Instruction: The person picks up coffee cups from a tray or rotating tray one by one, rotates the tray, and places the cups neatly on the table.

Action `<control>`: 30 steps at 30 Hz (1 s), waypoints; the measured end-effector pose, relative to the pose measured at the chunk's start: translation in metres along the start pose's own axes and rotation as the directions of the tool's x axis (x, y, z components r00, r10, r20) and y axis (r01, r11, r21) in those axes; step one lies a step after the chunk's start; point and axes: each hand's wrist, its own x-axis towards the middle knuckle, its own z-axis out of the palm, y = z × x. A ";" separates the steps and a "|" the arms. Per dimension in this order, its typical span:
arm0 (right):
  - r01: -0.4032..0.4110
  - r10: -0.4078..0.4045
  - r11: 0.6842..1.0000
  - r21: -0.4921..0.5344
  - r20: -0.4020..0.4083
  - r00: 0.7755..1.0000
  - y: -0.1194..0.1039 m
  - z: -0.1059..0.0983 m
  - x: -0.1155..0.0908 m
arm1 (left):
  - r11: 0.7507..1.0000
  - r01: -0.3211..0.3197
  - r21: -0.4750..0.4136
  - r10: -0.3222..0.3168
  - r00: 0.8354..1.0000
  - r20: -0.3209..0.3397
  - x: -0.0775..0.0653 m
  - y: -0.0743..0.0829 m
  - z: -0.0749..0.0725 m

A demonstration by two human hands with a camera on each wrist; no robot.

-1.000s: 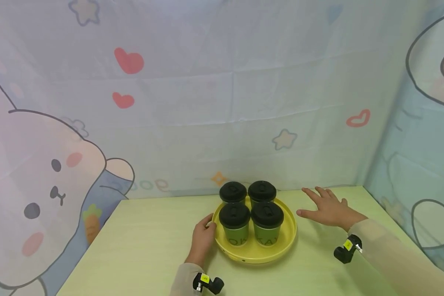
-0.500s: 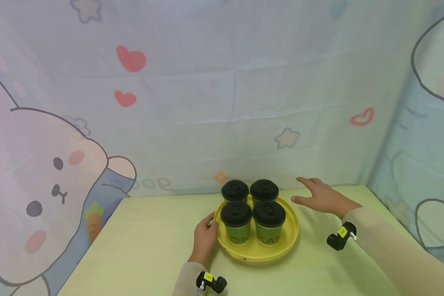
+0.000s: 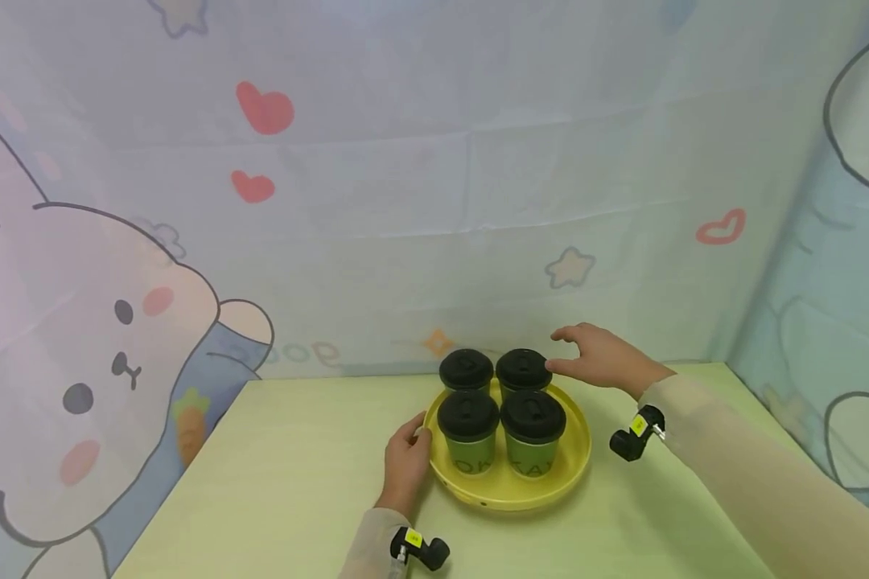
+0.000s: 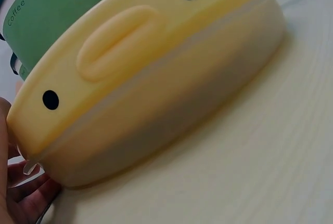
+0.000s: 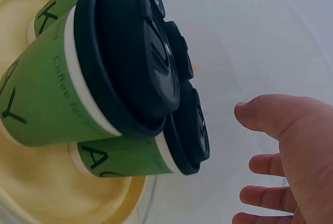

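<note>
"Why does our left hand [image 3: 405,465] grip this round yellow plastic tray [image 3: 510,495]?"
"Likely to steady the black-lidded green paper cups [image 3: 533,434] near our empty right hand [image 3: 603,359], its fingers loosely parted."

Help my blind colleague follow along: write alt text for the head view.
Four green cups with black lids stand on a round yellow tray on a pale table. A left hand grips the tray's rim; a right hand, open, hovers near the back right cup.
</note>
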 end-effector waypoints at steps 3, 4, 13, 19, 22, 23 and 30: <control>0.032 -0.032 0.999 0.002 0.014 0.999 -0.006 0.001 0.004 | 1.000 0.008 0.001 -0.008 1.000 -0.002 -0.002 -0.002 0.001; 0.041 -0.041 0.999 0.002 0.016 0.999 -0.008 0.001 0.006 | 1.000 0.006 0.001 -0.006 1.000 -0.001 -0.002 -0.002 0.001; 0.098 -0.097 0.995 -0.023 0.048 0.994 -0.020 0.011 0.020 | 1.000 0.008 -0.002 -0.008 1.000 -0.003 -0.003 -0.004 0.000; 0.097 -0.096 0.995 -0.029 0.061 0.994 -0.023 0.018 0.028 | 1.000 0.000 -0.003 0.000 1.000 -0.002 -0.001 -0.007 0.003; 0.097 -0.094 0.995 -0.037 0.069 0.993 -0.023 0.022 0.030 | 1.000 -0.004 -0.005 0.004 1.000 -0.002 -0.002 -0.006 0.005; 0.097 -0.094 0.994 -0.040 0.070 0.993 -0.023 0.022 0.031 | 1.000 -0.003 -0.005 0.003 1.000 -0.003 -0.002 -0.005 0.005; 0.082 -0.079 0.995 -0.050 0.062 0.995 -0.019 0.029 0.034 | 1.000 -0.006 0.002 0.006 1.000 -0.014 -0.005 0.000 0.007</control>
